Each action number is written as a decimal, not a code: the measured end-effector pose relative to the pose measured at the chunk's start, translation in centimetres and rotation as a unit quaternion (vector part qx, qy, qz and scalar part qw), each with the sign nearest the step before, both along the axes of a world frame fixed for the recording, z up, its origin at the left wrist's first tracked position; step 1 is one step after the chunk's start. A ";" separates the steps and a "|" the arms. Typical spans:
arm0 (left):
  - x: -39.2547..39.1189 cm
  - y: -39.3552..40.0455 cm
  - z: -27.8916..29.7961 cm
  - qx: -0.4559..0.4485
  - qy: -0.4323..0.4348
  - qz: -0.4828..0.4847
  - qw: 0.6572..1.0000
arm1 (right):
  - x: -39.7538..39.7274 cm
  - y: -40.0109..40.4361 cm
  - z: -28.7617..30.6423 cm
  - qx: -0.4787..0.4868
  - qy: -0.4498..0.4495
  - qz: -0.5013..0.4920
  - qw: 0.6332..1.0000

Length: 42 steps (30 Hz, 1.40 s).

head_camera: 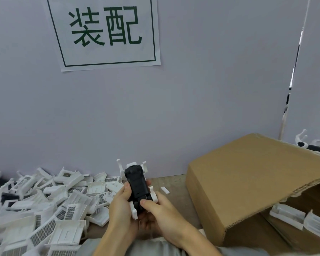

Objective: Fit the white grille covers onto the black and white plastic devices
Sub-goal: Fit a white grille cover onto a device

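The device (137,187) is matt black along its body, with white clips at its corners. Left of the device, the heap of grille covers (44,206) is white, many showing a fine grey-and-white grid of slots. Right of the device, the cardboard box (248,182) is plain brown. Above the device, the wall (192,108) is pale lilac-grey, and the sign (105,30) is white with dark green characters and a thin dark green border.

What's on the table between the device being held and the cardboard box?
In the head view, only a small white plastic piece lies on the bare table between the device and the cardboard box.
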<state>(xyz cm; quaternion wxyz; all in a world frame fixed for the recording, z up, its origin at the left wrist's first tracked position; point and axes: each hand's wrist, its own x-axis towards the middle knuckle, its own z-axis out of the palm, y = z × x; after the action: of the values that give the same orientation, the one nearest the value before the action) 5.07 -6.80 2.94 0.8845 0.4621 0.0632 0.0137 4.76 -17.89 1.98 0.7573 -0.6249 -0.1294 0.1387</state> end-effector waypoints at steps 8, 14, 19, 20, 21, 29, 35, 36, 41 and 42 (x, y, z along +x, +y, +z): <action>-0.4 -0.3 0.4 0.000 -0.031 0.037 0.999 | 0.0 0.0 -0.2 -0.013 0.002 -0.002 1.000; -0.6 -0.6 0.8 0.017 -0.052 0.049 0.997 | 0.2 0.1 -0.5 -0.044 -0.013 -0.034 0.998; -0.6 -0.8 1.0 0.030 -0.052 0.051 0.997 | 0.4 -0.1 -0.6 -0.013 0.000 -0.033 0.999; -0.6 -0.9 1.0 0.033 -0.049 0.048 0.997 | 0.5 -0.2 -0.7 -0.007 0.002 -0.033 0.999; -0.6 -0.9 1.0 0.032 -0.046 0.049 0.997 | 0.6 -0.1 -0.7 0.002 0.008 -0.030 1.000; 0.0 -0.3 0.5 0.036 -0.037 0.069 0.996 | 1.0 0.2 -1.1 0.009 0.014 -0.041 0.999; 0.2 0.4 0.9 -0.009 -0.023 0.039 0.999 | 1.0 1.0 -0.5 -0.019 -0.042 -0.075 0.996; 0.1 0.6 1.4 -0.022 -0.022 0.033 0.999 | 1.0 0.9 -0.3 -0.014 -0.046 -0.061 0.997; 0.1 4.3 4.3 -0.188 -0.069 0.077 0.977 | 2.2 0.7 0.1 0.031 -0.015 -0.025 0.999; 0.0 5.4 4.8 -0.234 -0.081 0.091 0.965 | 2.7 1.2 -0.1 -0.065 -0.041 -0.063 0.995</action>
<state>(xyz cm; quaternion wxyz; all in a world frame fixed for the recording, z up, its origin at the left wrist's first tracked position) 5.03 -1.42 7.69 0.9652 0.2320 0.0346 0.1160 7.44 -16.73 1.92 0.7168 -0.6845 -0.1110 0.0732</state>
